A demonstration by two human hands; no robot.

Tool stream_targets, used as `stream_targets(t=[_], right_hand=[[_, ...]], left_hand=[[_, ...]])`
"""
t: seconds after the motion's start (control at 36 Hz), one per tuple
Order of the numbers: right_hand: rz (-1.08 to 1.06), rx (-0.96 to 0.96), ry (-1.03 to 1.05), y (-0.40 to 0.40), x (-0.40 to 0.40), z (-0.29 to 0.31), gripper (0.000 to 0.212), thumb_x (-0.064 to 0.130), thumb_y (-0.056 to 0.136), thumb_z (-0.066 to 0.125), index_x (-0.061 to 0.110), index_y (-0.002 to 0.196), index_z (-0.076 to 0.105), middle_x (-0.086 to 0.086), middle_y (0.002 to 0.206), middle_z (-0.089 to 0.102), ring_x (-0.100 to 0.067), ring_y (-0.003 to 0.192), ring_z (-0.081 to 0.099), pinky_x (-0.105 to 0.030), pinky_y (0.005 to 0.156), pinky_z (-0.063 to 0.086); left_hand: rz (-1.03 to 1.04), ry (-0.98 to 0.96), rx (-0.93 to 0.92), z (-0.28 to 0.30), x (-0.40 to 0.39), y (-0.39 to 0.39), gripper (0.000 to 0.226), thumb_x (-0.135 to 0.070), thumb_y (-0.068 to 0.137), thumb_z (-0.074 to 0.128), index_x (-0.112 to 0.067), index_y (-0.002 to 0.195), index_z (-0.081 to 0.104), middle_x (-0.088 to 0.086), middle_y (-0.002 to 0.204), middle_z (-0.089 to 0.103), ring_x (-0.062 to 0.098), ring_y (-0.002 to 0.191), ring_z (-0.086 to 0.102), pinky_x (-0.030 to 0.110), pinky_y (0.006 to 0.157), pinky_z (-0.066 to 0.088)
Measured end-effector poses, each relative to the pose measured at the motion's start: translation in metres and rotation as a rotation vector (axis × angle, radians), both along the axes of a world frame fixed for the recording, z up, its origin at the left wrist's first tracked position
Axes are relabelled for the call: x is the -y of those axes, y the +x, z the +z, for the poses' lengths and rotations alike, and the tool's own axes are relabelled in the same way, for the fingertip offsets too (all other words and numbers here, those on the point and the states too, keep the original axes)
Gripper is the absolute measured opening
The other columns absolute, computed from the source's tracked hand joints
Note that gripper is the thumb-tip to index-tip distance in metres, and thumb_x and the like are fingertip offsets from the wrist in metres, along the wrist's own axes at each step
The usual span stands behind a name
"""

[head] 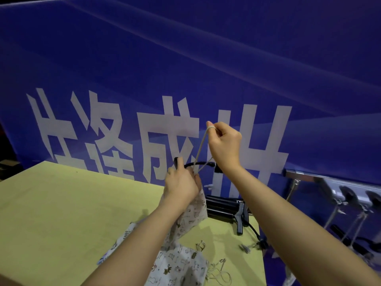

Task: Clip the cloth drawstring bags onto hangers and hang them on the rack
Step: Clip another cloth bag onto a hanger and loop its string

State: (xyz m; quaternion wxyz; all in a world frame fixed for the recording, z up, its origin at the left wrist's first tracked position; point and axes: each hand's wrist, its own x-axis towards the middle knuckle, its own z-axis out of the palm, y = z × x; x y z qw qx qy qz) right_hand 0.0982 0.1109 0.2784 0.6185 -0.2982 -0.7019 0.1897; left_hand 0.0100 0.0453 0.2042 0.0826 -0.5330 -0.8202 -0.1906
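Note:
My left hand holds the top of a white printed drawstring bag together with a black hanger, lifted above the yellow table. My right hand is raised higher and pinches the bag's beige drawstring, pulling it taut over the hanger bar. More printed bags lie on the table below my arms. A metal rack rail runs at the right, with hangers hung under it.
A stack of black hangers lies on the table's far right corner, one clip hanger on top. Loose strings and small clips lie near the table's right edge. A blue banner wall stands behind.

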Motion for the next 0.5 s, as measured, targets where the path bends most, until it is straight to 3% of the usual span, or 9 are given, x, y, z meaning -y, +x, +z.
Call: stream_targets(t=[0.11,0.22,0.28,0.39,0.44,0.5], right_hand=[[-0.045,-0.074,0.021,0.011,-0.002,0.028,0.038,0.021,0.095,0.055,0.004,0.061,0.055,-0.003,0.051,0.049,-0.009,0.047,0.039,-0.031,0.049,0.034],[-0.067,-0.129,0.046,0.031,-0.006,0.048,0.041,0.016,0.095,0.054,0.008,0.055,0.049,0.006,0.047,0.041,-0.006,0.045,0.040,-0.013,0.045,0.027],[-0.079,-0.144,0.040,0.046,-0.008,0.053,0.040,0.017,0.095,0.054,0.000,0.059,0.053,0.001,0.048,0.044,-0.007,0.046,0.039,-0.015,0.046,0.027],[-0.119,-0.159,0.021,0.082,-0.010,0.056,0.041,0.020,0.095,0.054,-0.001,0.059,0.052,-0.005,0.048,0.046,-0.008,0.046,0.037,-0.028,0.048,0.032],[-0.129,-0.158,0.033,0.105,-0.010,0.057,0.040,0.016,0.094,0.054,0.001,0.058,0.053,0.002,0.046,0.043,-0.007,0.044,0.040,-0.016,0.046,0.029],[-0.162,-0.164,0.033,0.134,-0.012,0.057,0.040,0.015,0.094,0.055,-0.001,0.058,0.054,0.004,0.045,0.041,-0.006,0.043,0.039,-0.014,0.046,0.028]], left_hand=[[0.020,0.024,0.007,0.031,-0.005,0.016,0.040,-0.040,0.095,0.038,-0.011,0.116,0.055,0.011,0.136,0.028,0.037,0.102,0.050,0.039,0.075,0.042],[-0.002,-0.013,0.021,0.060,-0.012,0.035,0.044,-0.042,0.095,0.038,-0.009,0.119,0.054,0.012,0.142,0.025,0.038,0.107,0.051,0.038,0.077,0.043],[-0.021,-0.043,0.015,0.070,-0.015,0.048,0.046,-0.044,0.095,0.037,-0.008,0.118,0.055,0.012,0.144,0.024,0.037,0.105,0.054,0.036,0.072,0.039],[-0.075,-0.079,0.003,0.075,-0.020,0.082,0.049,-0.046,0.095,0.036,-0.008,0.118,0.056,0.012,0.144,0.025,0.037,0.105,0.054,0.038,0.074,0.040],[-0.109,-0.098,-0.009,0.075,-0.022,0.103,0.048,-0.047,0.095,0.036,-0.009,0.118,0.056,0.012,0.144,0.024,0.036,0.105,0.054,0.038,0.074,0.040],[-0.153,-0.100,-0.036,0.075,-0.027,0.128,0.047,-0.047,0.095,0.036,-0.010,0.114,0.058,0.011,0.140,0.028,0.033,0.100,0.056,0.036,0.070,0.038]])
